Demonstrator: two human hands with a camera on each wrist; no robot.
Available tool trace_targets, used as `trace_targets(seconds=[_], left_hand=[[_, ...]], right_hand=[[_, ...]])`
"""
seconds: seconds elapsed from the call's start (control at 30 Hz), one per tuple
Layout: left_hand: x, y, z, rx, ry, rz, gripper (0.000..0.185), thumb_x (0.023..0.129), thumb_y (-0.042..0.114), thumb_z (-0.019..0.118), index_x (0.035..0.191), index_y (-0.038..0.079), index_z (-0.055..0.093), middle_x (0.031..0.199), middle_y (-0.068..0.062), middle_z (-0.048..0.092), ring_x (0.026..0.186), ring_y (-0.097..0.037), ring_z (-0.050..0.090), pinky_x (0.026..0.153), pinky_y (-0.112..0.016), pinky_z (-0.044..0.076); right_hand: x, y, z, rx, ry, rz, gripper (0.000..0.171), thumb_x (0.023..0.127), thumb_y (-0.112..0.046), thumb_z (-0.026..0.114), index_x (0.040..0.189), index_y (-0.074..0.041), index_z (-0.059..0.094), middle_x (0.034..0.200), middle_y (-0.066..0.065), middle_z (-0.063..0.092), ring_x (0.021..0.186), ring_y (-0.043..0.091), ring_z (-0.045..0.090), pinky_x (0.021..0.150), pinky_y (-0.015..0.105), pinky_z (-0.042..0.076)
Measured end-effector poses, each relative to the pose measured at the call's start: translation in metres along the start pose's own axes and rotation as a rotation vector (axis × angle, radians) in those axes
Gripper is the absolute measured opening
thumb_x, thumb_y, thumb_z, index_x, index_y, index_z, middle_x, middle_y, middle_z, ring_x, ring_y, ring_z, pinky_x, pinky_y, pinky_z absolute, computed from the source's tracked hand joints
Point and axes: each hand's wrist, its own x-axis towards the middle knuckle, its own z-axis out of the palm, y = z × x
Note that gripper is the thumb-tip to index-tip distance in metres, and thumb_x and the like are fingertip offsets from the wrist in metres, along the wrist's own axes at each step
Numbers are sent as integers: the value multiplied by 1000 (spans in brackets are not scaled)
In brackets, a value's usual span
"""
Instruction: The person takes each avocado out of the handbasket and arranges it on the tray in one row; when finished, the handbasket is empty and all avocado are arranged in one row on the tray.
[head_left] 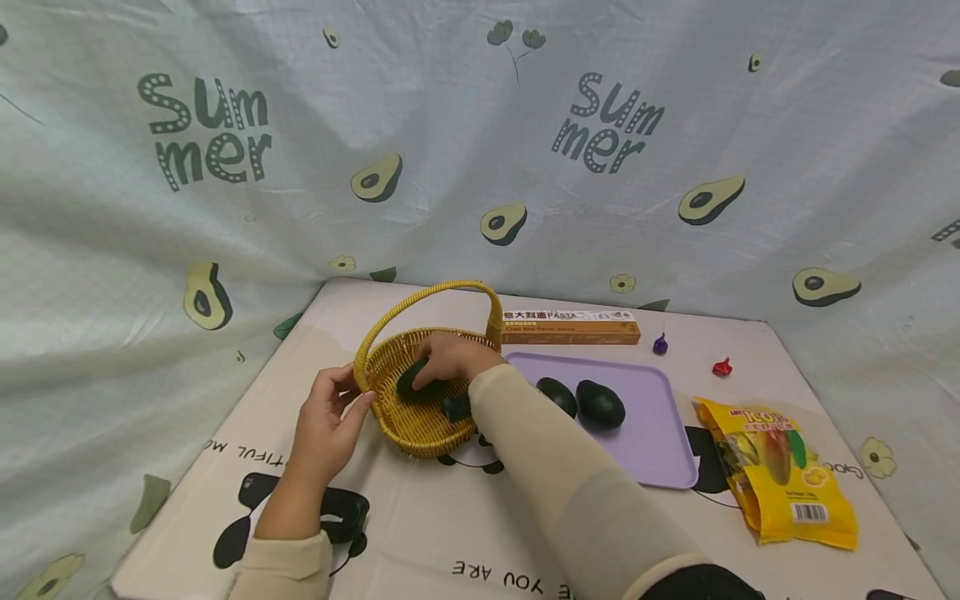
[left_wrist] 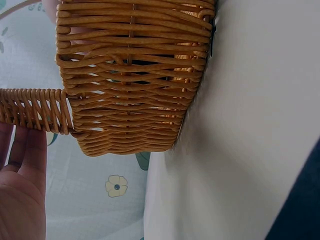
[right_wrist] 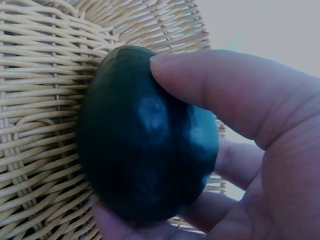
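Observation:
A yellow wicker basket (head_left: 420, 421) with an arched handle stands on the table left of centre. My right hand (head_left: 448, 360) reaches inside it and grips a dark green avocado (head_left: 413, 380). In the right wrist view the avocado (right_wrist: 145, 137) fills the frame, held by thumb and fingers against the basket's weave (right_wrist: 40, 110). My left hand (head_left: 330, 417) holds the basket's left rim where the handle joins; in the left wrist view its fingers (left_wrist: 22, 165) lie under the handle base (left_wrist: 35, 110). Two more avocados (head_left: 600, 403) lie on a lilac tray (head_left: 660, 442).
A long pasta box (head_left: 570, 327) lies behind the tray. Two small wrapped sweets, purple (head_left: 660, 344) and red (head_left: 722, 367), sit at the back right. A yellow snack bag (head_left: 780, 471) lies at the right. An avocado-print cloth (head_left: 480, 150) hangs behind the table.

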Motion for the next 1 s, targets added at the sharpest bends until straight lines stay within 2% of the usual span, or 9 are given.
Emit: trace_targets(seconds=[0.07, 0.2, 0.33, 0.5, 0.73, 0.87, 1.0], left_hand=[[0, 0, 0, -4, 2, -2, 41, 96, -7, 65, 133, -4, 47, 129, -21, 57, 121, -30, 59, 104, -10, 46], [0, 0, 1, -10, 7, -10, 42, 95, -8, 65, 133, -3, 47, 128, -21, 57, 121, -35, 59, 105, -13, 48], [-1, 1, 1, 5, 3, -19, 42, 95, -7, 66, 133, -2, 47, 129, -21, 57, 122, -37, 58, 106, -17, 49], [1, 2, 1, 14, 7, -10, 43, 95, -7, 66, 133, -2, 47, 128, -19, 57, 122, -31, 59, 105, -13, 48], [1, 1, -1, 36, 11, 2, 43, 95, -6, 66, 134, -1, 47, 131, -17, 57, 121, -8, 58, 104, -10, 47], [1, 1, 0, 37, 6, 1, 43, 96, -6, 66, 133, -2, 47, 132, -20, 57, 121, 0, 55, 103, -8, 46], [1, 1, -1, 30, 6, -1, 42, 96, -6, 66, 133, -1, 47, 133, -20, 57, 120, -1, 56, 103, -10, 47]], right_hand=[[-1, 1, -1, 24, 4, 28, 49, 85, -36, 85, 126, -13, 69, 115, 0, 68, 100, 15, 63, 88, 32, 56], [-4, 2, -1, 59, 20, 49, 37, 84, -36, 84, 111, -13, 73, 102, -1, 70, 91, 15, 64, 79, 30, 56], [-8, 1, -4, 73, 47, 58, 29, 84, -34, 83, 102, -13, 72, 98, 0, 69, 88, 16, 61, 74, 29, 54], [-14, -5, -10, 37, 56, 50, 39, 85, -34, 80, 113, -11, 64, 105, 2, 65, 91, 17, 60, 74, 29, 54], [-26, -7, -17, 37, 78, -55, 52, 87, -34, 74, 135, -17, 62, 130, 4, 62, 108, 20, 59, 90, 35, 55], [-32, -2, -19, 14, 109, -92, 50, 89, -36, 70, 137, -23, 63, 140, 4, 59, 112, 20, 57, 93, 36, 54], [-36, 2, -20, 17, 140, -104, 47, 90, -36, 68, 135, -25, 64, 135, 3, 60, 106, 20, 58, 86, 35, 55]])
